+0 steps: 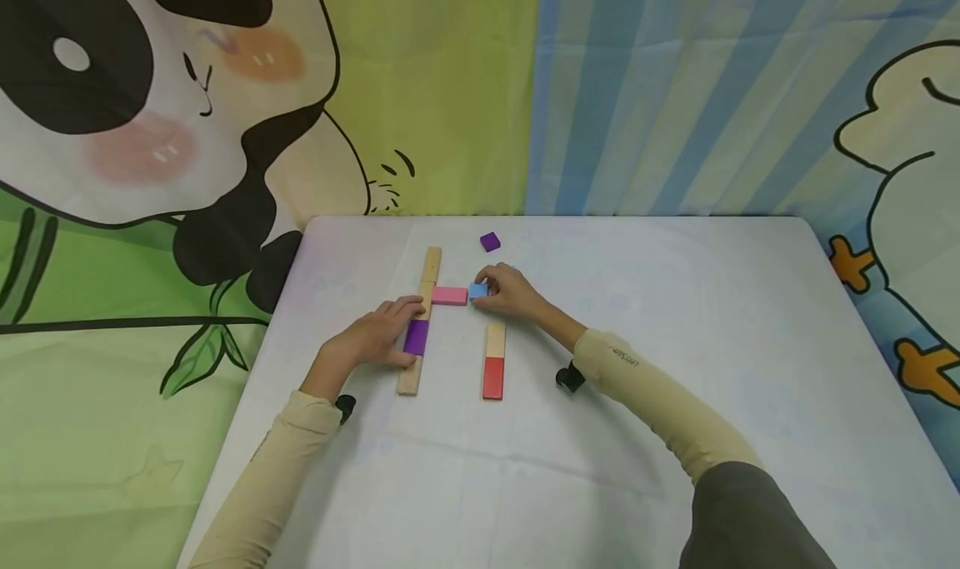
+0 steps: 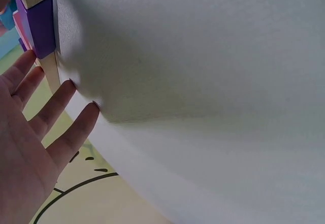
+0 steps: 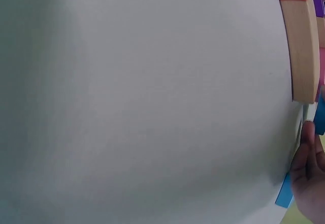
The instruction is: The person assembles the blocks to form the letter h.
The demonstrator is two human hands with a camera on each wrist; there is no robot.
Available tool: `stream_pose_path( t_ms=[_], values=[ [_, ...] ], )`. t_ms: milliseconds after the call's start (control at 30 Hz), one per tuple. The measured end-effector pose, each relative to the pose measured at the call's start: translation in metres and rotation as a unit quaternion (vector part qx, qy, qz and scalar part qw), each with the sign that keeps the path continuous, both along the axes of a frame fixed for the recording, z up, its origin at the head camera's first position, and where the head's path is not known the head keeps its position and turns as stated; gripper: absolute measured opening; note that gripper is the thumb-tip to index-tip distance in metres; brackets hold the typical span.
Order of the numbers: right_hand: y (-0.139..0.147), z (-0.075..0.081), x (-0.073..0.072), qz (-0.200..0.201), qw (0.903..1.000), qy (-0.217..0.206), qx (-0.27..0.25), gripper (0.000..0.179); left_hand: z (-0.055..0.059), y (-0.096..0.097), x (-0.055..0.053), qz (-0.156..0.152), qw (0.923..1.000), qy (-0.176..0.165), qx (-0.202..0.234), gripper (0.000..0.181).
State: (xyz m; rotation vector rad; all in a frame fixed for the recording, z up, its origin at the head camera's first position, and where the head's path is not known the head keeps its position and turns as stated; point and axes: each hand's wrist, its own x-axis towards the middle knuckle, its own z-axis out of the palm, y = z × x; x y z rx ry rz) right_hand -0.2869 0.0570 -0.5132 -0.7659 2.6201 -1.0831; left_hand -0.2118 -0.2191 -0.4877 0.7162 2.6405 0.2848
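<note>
A straight row of blocks lies on the white table, with a plain wooden block (image 1: pixel 432 264) at its far end, a purple block (image 1: pixel 416 337) further down and another wooden block (image 1: pixel 409 377) at the near end. My left hand (image 1: pixel 378 334) rests along this row, fingers fairly straight and fingertips at the purple block (image 2: pixel 41 28) in the left wrist view. From the row a pink block (image 1: pixel 450 296) sticks out to the right. At its right end my right hand (image 1: pixel 512 292) pinches a blue block (image 1: pixel 477 291) between thumb and fingers.
Nearer me, a wooden block (image 1: pixel 495 341) and a red block (image 1: pixel 492 379) lie end to end. One purple block (image 1: pixel 490 242) sits apart near the table's back edge. Another blue piece (image 3: pixel 285 191) shows beside the hand in the right wrist view. Printed cloth (image 1: pixel 442 94) hangs behind the table.
</note>
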Motion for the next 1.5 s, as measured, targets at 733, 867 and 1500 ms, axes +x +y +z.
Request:
stream_pose_path(
  t_ms=[733,867,1500],
  values=[
    [-0.014,-0.004,0.004,-0.033,0.9977,-0.024,0.055,0.038,0.001,0.000,-0.001,0.000,1.0000,-0.001,0.002,0.084],
    [-0.014,-0.004,0.006,-0.037,0.9974,-0.021,0.057,0.038,0.002,0.001,-0.001,0.002,1.0000,-0.006,0.001,0.084],
    [0.036,0.005,-0.018,-0.111,0.9887,0.041,0.092,0.063,0.000,0.000,-0.002,0.002,1.0000,-0.004,0.004,0.083]
  ],
)
